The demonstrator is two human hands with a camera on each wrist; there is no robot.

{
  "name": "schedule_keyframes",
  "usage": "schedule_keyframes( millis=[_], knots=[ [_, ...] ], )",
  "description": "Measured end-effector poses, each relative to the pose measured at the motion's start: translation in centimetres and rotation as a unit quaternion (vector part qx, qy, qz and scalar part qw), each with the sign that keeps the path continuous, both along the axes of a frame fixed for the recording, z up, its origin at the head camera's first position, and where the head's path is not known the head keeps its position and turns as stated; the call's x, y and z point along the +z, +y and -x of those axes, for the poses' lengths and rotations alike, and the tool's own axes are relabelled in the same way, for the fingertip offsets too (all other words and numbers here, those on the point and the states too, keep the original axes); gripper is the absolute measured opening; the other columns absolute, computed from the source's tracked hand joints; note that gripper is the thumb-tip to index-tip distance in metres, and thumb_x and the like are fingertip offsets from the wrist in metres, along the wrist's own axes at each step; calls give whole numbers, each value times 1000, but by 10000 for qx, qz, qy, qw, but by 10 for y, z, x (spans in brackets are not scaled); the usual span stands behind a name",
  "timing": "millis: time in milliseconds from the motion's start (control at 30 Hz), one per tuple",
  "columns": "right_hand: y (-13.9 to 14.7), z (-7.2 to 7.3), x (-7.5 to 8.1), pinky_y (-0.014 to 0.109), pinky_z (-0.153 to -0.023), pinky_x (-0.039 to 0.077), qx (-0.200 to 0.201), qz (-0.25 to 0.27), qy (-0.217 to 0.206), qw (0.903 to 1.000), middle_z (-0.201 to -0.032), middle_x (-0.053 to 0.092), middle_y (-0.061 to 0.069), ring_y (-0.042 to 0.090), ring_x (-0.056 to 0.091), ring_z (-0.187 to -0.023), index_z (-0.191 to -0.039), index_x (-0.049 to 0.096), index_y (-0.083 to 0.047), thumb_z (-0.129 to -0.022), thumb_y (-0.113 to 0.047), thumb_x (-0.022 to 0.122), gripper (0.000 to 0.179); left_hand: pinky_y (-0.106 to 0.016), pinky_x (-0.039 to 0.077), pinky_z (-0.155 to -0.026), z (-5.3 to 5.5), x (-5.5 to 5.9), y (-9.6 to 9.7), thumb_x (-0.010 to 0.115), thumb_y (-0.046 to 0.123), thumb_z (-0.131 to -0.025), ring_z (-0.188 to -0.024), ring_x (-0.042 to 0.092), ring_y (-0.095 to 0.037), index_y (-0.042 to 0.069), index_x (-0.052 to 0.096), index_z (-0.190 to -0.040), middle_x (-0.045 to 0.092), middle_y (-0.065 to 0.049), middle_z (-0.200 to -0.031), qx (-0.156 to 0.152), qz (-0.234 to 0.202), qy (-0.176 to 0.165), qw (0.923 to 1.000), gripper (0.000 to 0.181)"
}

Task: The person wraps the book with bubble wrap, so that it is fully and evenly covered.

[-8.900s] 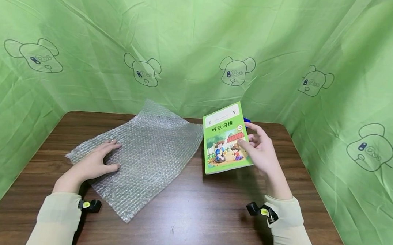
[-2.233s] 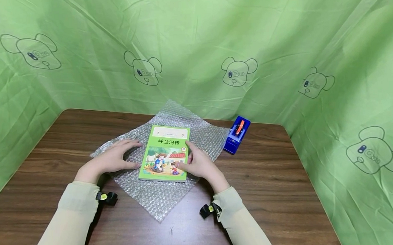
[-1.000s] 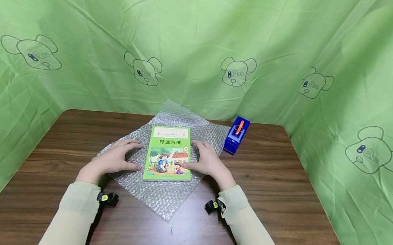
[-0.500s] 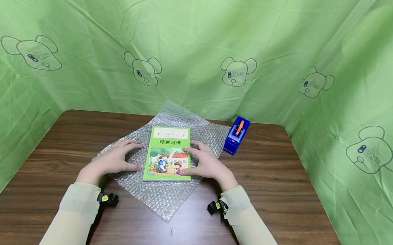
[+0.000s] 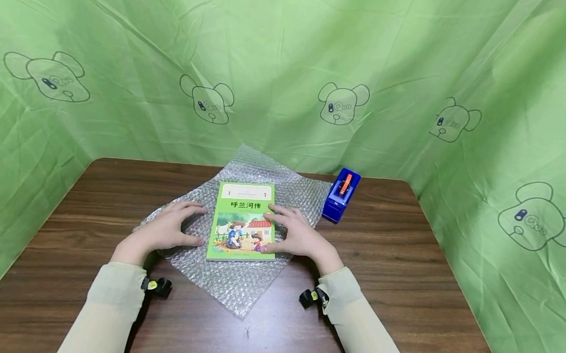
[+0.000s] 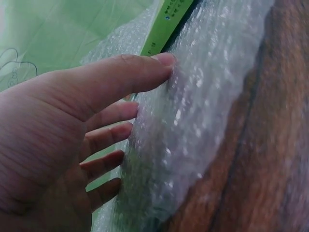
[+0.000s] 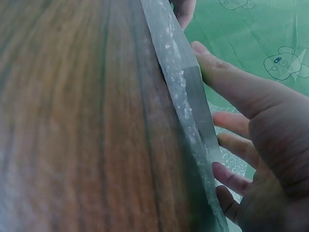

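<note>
A green paperback book (image 5: pixel 238 224) with a picture of two people on its cover lies flat on a sheet of bubble wrap (image 5: pixel 240 288). My left hand (image 5: pixel 164 228) rests on the wrap left of the book, fingers spread and thumb near the book's edge. In the left wrist view the bare thumb (image 6: pixel 116 79) lies against the wrap, with the book's green spine beyond. My right hand (image 5: pixel 304 240) is at the book's right side, thumb and fingertips on its cover edge. The right wrist view shows the relaxed fingers along the book's page edge (image 7: pixel 200 94).
A blue tape dispenser (image 5: pixel 340 200) with an orange centre stands at the wrap's right corner. The brown wooden table (image 5: pixel 378 286) reaches back to a green curtain (image 5: pixel 279 50) printed with bear heads.
The book, earlier held up in my right hand, now lies on the bubble wrap, which has shifted right. The right hand has since loosened and moved slightly right; the left has barely moved lately.
</note>
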State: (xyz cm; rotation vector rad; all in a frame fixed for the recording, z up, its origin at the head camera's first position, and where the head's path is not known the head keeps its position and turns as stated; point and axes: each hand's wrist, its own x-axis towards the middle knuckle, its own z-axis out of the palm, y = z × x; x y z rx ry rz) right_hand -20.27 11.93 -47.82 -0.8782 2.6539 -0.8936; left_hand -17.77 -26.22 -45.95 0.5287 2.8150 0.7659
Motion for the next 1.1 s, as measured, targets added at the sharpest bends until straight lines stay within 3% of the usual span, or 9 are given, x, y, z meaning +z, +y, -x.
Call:
schedule_keyframes(
  millis=[467, 667, 900, 1100],
  knots=[
    [2, -4, 2, 70, -127, 25, -193, 73, -71, 9998, -177, 36, -1, 40, 27, -161, -160, 57, -22, -77, -59, 96, 99, -76, 32, -121, -6, 20, 24, 91, 36, -89, -152, 38, -58, 0, 59, -153, 47, -33, -162, -238, 189, -98, 9995, 80],
    [1, -3, 1, 69, -126, 26, -185, 62, -66, 9998, -177, 35, 0, 39, 28, -159, -159, 58, -21, -78, -58, 96, 97, -76, 32, -121, -9, 17, 24, 91, 35, -88, -151, 40, -58, 0, 59, -154, 47, -32, -162, -324, 242, -61, 9992, 81],
    [0, -3, 2, 69, -127, 26, -120, 35, -120, 9999, -178, 33, -1, 38, 27, -159, -161, 56, -22, -79, -58, 96, 98, -71, 40, -119, -14, 11, 25, 89, 34, -91, -146, 50, -53, -1, 59, -153, 57, -28, -155, -510, 412, 324, 9973, 78],
    [-2, -3, 2, 69, -126, 27, -107, 69, -159, 9998, -178, 33, -1, 38, 28, -159, -161, 56, -21, -79, -57, 96, 98, -69, 43, -118, -18, 5, 22, 88, 27, -90, -143, 53, -52, -4, 56, -153, 55, -29, -156, -696, 397, 629, 9948, 77]
  ],
)
